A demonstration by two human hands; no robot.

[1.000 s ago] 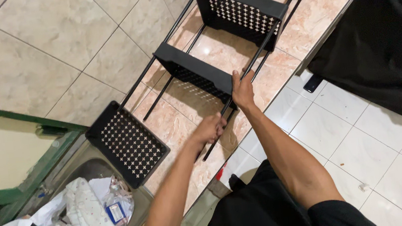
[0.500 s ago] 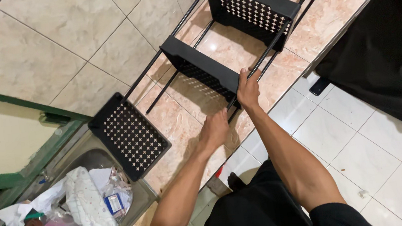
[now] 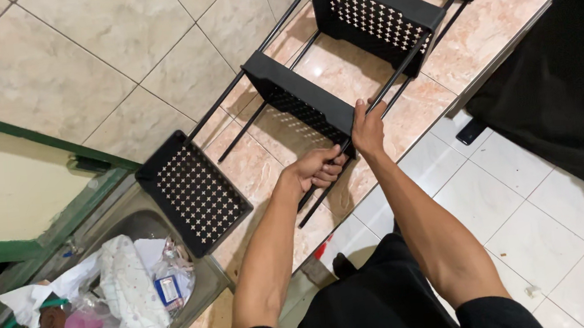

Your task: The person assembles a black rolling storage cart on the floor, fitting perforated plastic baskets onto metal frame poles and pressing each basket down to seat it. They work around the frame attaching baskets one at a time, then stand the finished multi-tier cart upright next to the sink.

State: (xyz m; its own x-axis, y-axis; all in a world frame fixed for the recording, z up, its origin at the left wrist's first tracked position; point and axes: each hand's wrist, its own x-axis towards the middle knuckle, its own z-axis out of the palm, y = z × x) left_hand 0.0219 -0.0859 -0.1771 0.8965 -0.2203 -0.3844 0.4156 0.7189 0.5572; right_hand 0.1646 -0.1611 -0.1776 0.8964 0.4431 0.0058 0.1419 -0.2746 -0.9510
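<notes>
A black rack (image 3: 340, 72) of perforated shelves on thin rods lies tilted across a pink stone counter (image 3: 487, 28), reaching from its far right corner toward the sink (image 3: 204, 289) at its near left end. The left hand (image 3: 318, 168) is curled shut around a rod (image 3: 314, 201) at the counter's near edge, just below the middle shelf. The right hand (image 3: 368, 128) grips the rod beside that shelf's corner, fingers closed on it. The sink holds rags and plastic wrappers (image 3: 128, 290)
</notes>
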